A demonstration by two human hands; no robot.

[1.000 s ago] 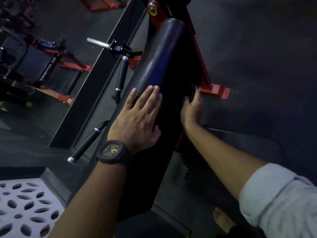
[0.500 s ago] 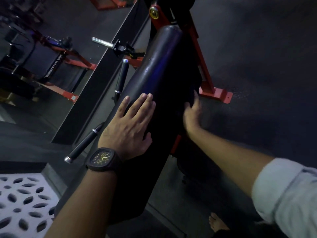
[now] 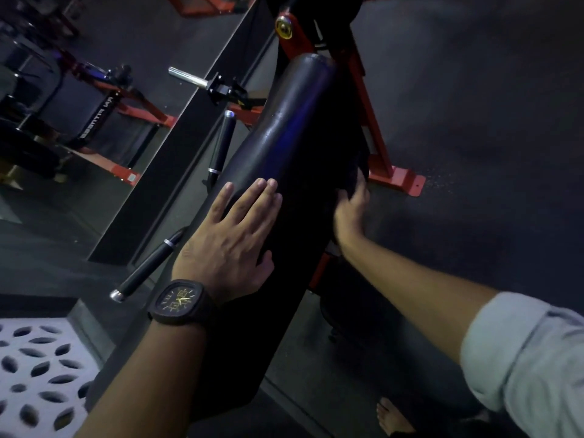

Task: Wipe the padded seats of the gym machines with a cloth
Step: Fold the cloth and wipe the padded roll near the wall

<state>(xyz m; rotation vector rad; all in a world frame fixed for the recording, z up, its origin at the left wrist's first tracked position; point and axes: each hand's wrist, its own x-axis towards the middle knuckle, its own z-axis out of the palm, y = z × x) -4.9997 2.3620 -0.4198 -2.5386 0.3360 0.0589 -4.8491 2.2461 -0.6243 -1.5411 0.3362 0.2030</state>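
head view: you look down along a long black padded seat (image 3: 284,137), which slants from the lower left up to the upper middle.
left hand: your left hand (image 3: 227,248) lies flat on the seat's top near its middle, fingers straight and a little spread, thumb out to the side; it holds nothing.
watch: a dark square watch (image 3: 181,303) sits on that wrist.
right hand: your right hand (image 3: 350,213) is at the seat's right edge with its fingers against the side; it is blurred and in shadow, so its grip cannot be told.
cloth: a dark bunch (image 3: 355,172) just above those fingers may be the cloth, but it is too dark to be sure.
sleeve: a pale rolled sleeve (image 3: 521,349) covers your right upper forearm.
frame: a red frame (image 3: 395,178) carries the seat; its foot plate rests on the dark floor (image 3: 474,121) near your right hand.
handles: two black handles (image 3: 221,147) with silver caps stick out left of the seat, below a silver peg (image 3: 188,79).
foot: your bare foot (image 3: 392,418) is on the floor at the bottom.
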